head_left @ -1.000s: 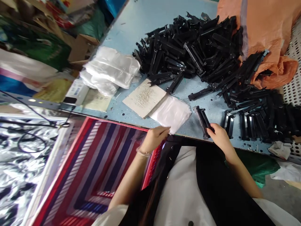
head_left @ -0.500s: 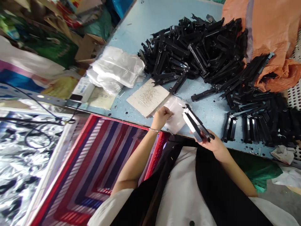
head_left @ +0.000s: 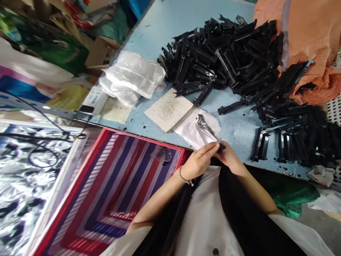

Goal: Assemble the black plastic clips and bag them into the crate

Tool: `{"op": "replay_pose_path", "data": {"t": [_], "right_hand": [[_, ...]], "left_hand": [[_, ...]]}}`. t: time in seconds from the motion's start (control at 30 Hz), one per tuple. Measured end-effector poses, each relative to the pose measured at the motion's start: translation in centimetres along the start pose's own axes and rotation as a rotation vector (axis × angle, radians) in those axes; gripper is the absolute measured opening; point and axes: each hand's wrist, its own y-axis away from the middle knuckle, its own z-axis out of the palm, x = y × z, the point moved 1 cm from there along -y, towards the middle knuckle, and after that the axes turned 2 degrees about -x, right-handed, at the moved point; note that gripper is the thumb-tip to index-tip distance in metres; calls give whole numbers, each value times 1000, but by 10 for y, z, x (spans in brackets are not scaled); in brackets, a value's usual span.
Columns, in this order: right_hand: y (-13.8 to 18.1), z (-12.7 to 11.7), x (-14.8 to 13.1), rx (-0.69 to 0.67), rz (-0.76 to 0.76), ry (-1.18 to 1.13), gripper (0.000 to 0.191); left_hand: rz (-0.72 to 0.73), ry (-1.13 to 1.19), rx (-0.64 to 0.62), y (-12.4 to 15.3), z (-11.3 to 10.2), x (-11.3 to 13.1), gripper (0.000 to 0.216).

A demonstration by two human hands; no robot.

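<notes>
the left hand (head_left: 199, 162) is pinching a plastic bag (head_left: 196, 137), seemingly steadying its mouth, while the right hand (head_left: 229, 155) is grasping a black part (head_left: 204, 126) mostly inside, at four o'clock from a board (head_left: 168, 109).

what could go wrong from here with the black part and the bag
The black part shows through the bag, so its notched end might snag or tear the plastic. Both hands, left and right, meet at the table's near edge, so the part could slip off. The cardboard square adjoins the bag; a tug might shift it.
</notes>
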Motion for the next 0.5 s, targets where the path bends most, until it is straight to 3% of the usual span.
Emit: {"op": "replay_pose_path", "data": {"t": [0.1, 0.2, 0.23, 0.27, 0.3, 0.4, 0.43, 0.5], "right_hand": [[21, 9, -19, -5, -186, 476, 18], [53, 1, -41, -250, -217, 719, 27], [64, -9, -49, -259, -213, 765, 29], [74, -23, -56, -182, -217, 836, 32], [84, -40, -62, -18, -224, 943, 34], [107, -98, -70, 619, -129, 1364, 40], [111, -115, -68, 727, -40, 1481, 41], [115, -141, -60, 765, 146, 1604, 44]], "left_hand": [[-26, -53, -11, -4, -5, 15, 65], [-148, -75, -62, 13, -39, 29, 47], [-238, -62, -105, 26, -55, 30, 41], [-347, -49, -170, 42, -70, 28, 37], [-454, -38, -263, 60, -83, 21, 34], [-834, -15, -509, 113, -93, -18, 18], [-971, 2, -547, 126, -86, -34, 8], [-1116, 51, -528, 140, -63, -60, 13]]}}
